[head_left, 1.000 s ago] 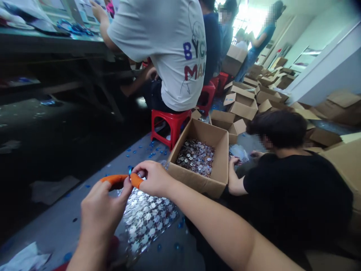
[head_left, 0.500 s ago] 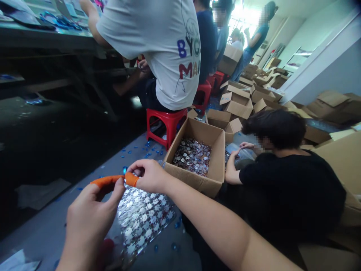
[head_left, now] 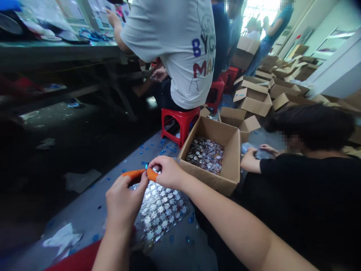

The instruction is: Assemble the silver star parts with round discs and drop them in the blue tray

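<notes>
Near the cardboard box (head_left: 209, 179), both hands (head_left: 169, 173) (one orange-sheathed digit (head_left: 152, 175) each) pinch a tiny blue piece (head_left: 146, 166) above shiny scalloped discs (head_left: 162, 212).

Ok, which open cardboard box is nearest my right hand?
The box of loose silvery pieces, just beyond your right hand; the other open boxes stand farther back.

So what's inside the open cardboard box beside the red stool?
The box holds a loose heap of small, shiny, silvery pieces. Whatever lies beneath the heap is covered and can't be seen.
</notes>
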Action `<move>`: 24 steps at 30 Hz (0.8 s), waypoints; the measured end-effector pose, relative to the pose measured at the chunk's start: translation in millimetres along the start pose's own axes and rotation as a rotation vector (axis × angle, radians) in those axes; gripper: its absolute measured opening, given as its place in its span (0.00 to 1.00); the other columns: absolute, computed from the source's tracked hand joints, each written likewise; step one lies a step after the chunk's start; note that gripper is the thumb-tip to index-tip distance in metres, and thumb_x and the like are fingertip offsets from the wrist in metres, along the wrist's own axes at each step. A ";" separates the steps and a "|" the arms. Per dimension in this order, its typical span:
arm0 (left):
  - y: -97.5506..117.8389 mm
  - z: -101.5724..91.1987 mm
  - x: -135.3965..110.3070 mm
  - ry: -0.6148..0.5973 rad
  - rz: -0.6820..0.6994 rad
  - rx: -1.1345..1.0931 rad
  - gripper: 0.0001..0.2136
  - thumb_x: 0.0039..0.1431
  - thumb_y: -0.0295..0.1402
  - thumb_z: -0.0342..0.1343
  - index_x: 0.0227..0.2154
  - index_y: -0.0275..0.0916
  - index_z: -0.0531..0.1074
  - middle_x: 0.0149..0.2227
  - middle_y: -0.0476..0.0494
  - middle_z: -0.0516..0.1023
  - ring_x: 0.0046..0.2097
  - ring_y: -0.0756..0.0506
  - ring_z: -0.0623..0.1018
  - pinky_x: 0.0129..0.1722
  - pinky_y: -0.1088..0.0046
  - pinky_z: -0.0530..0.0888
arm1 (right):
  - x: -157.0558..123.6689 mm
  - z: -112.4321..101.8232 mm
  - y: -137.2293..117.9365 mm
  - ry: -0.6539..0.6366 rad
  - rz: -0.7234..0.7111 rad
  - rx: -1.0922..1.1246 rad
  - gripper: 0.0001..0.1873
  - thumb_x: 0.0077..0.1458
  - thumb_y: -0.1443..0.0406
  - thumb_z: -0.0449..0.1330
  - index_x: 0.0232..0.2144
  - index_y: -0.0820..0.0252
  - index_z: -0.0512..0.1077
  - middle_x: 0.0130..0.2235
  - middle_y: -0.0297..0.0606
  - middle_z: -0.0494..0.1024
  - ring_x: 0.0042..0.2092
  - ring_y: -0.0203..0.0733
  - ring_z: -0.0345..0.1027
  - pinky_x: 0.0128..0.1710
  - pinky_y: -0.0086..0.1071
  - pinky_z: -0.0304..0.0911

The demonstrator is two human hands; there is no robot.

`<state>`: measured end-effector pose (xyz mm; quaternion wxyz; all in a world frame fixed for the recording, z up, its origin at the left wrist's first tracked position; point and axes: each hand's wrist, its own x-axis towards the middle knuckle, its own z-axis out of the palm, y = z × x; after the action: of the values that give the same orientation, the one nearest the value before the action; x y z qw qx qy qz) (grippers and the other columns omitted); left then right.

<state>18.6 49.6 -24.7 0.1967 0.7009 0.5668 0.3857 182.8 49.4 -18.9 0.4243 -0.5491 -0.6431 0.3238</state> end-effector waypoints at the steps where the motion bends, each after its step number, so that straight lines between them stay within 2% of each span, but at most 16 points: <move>1: -1.1 0.1 -0.4 -0.004 0.013 -0.010 0.14 0.57 0.45 0.58 0.33 0.40 0.80 0.33 0.44 0.80 0.35 0.42 0.78 0.39 0.66 0.72 | -0.6 0.1 0.3 0.001 -0.008 0.001 0.05 0.49 0.67 0.65 0.32 0.61 0.77 0.32 0.33 0.72 0.33 0.34 0.64 0.34 0.27 0.61; 6: 3.2 0.6 -2.2 0.002 0.041 -0.088 0.10 0.56 0.39 0.58 0.32 0.37 0.78 0.32 0.44 0.79 0.34 0.45 0.78 0.37 0.70 0.73 | -2.4 -0.9 1.9 -0.026 -0.010 0.090 0.05 0.48 0.68 0.64 0.31 0.62 0.76 0.30 0.33 0.71 0.31 0.34 0.62 0.31 0.27 0.59; 11: 11.4 1.5 -4.0 0.044 -0.006 -0.152 0.08 0.56 0.36 0.59 0.33 0.36 0.77 0.33 0.43 0.79 0.34 0.45 0.78 0.37 0.71 0.73 | -3.1 -5.5 -4.4 -0.101 0.085 0.270 0.07 0.47 0.66 0.65 0.31 0.63 0.75 0.27 0.29 0.66 0.29 0.33 0.57 0.28 0.27 0.55; 19: 10.1 -0.3 -2.2 0.001 -0.238 -0.313 0.13 0.55 0.42 0.61 0.35 0.36 0.77 0.34 0.42 0.81 0.35 0.44 0.79 0.38 0.69 0.74 | -2.2 -10.6 -11.8 -0.112 0.162 0.399 0.09 0.45 0.65 0.68 0.30 0.63 0.75 0.26 0.29 0.64 0.29 0.33 0.55 0.28 0.28 0.53; 22: 10.2 -1.3 -2.0 0.032 -0.260 -0.311 0.14 0.54 0.43 0.62 0.35 0.36 0.77 0.33 0.42 0.81 0.35 0.44 0.79 0.37 0.70 0.74 | -1.5 -8.0 -8.7 -0.109 0.194 0.439 0.11 0.47 0.62 0.68 0.32 0.64 0.76 0.25 0.28 0.63 0.28 0.32 0.54 0.26 0.28 0.52; 24: 10.4 -1.4 -2.1 0.075 -0.225 -0.262 0.13 0.54 0.42 0.62 0.35 0.36 0.77 0.33 0.42 0.80 0.34 0.44 0.79 0.38 0.69 0.74 | -1.1 -5.6 -6.8 -0.122 0.210 0.461 0.14 0.47 0.60 0.69 0.33 0.64 0.77 0.25 0.28 0.64 0.27 0.32 0.54 0.26 0.28 0.52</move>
<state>24.2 44.5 -17.1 0.3071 0.5866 0.5934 0.4576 185.0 46.8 -10.7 0.4626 -0.4811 -0.5163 0.5366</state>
